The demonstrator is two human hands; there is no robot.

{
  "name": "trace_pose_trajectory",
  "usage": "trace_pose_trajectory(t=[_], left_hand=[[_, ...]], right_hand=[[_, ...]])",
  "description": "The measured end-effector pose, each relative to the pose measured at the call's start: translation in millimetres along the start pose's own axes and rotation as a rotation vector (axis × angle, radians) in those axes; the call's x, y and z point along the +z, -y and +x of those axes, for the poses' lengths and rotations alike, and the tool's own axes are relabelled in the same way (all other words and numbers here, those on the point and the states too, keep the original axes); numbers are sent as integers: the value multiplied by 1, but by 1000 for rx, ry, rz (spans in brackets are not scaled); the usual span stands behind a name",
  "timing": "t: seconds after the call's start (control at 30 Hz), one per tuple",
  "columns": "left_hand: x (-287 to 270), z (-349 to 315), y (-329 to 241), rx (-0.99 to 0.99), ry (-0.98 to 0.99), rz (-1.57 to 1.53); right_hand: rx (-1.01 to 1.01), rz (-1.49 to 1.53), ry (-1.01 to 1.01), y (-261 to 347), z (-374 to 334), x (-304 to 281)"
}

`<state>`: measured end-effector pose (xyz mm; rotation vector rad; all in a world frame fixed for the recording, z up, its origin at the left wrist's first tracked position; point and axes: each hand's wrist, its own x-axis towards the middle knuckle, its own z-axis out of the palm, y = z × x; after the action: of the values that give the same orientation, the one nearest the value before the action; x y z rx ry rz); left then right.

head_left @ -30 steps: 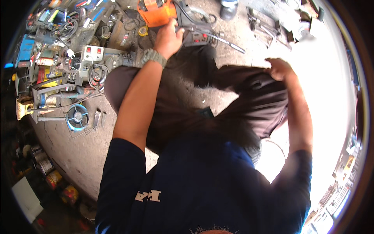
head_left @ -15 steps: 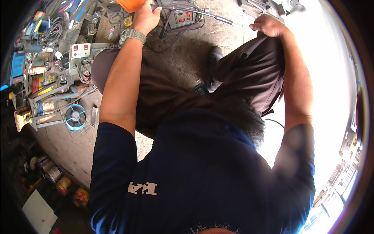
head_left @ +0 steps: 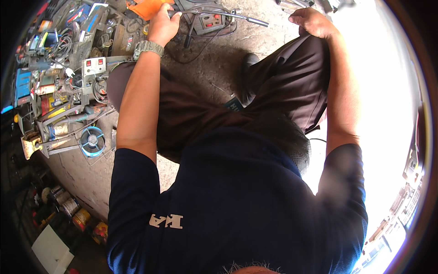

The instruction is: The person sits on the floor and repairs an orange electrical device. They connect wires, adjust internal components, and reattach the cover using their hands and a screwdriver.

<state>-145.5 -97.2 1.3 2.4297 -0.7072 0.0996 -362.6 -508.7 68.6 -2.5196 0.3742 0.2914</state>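
Left hand [head_left: 162, 25] fingers curled tight round a dark tool handle [head_left: 175, 13] just beside an orange tool body [head_left: 146, 8] at the top, near a grey box with red switch [head_left: 207, 22]; right hand [head_left: 315, 22] rests, fingers loosely bent, on the dark-trousered knee [head_left: 296, 64].

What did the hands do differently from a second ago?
The left hand has reached further forward, past the orange thing, and now closes on a dark tool handle by the small box with red buttons. The right hand stayed resting on the raised knee. The blue fan did not move.
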Motion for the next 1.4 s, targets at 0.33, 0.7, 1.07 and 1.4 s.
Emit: trace_pose_trajectory(t=[0.33,0.7,1.07,1.4], left_hand=[[0,-2,-4,20,-15,5],[-1,-2,-3,29,-20,10],[2,-2,-4,17,-26,30],[3,-8,-6,-56,-20,-69]], right_hand=[[20,-47,-27,4,-3,-3],[12,-38,-52,0,-2,-3],[24,-43,-77,1,-6,-3],[-11,-13,-96,15,-14,-4]])
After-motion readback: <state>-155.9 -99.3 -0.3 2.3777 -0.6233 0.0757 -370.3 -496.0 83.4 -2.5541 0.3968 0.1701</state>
